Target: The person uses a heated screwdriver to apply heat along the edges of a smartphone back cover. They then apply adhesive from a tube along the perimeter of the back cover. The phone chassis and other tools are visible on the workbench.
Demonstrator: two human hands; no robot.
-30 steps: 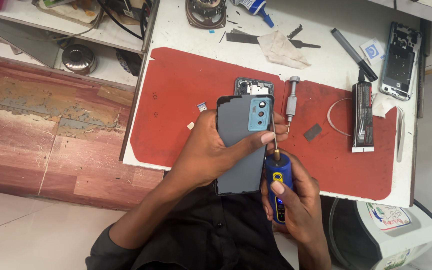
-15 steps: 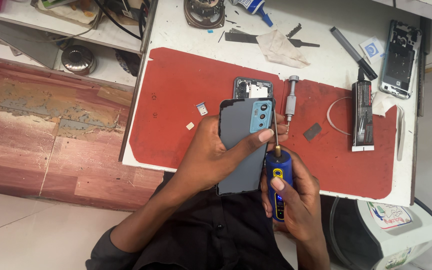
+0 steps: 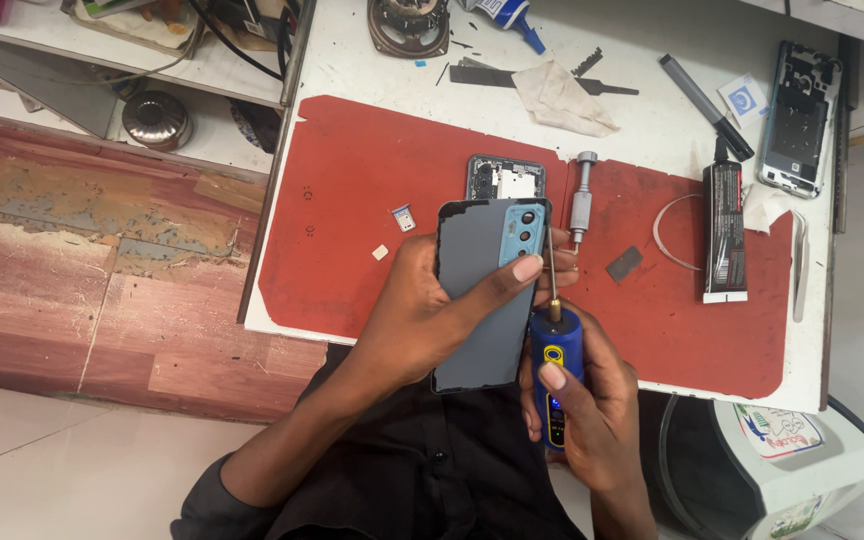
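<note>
Hands clamp tight: left hand on smooth grey phone back, right hand on blue screwdriver.

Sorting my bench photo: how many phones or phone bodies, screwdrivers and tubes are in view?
Phones or phone bodies: 3 — held grey phone, opened phone behind it, bare frame.
Screwdrivers: 2 — blue electric screwdriver, grey driver.
Tubes: 2 — black tube, blue-capped tube.
Total: 7

Single head-worn camera, looking steeply down from above the tabletop, fairly near, facing its far edge, near edge low in frame, floor at left
</note>
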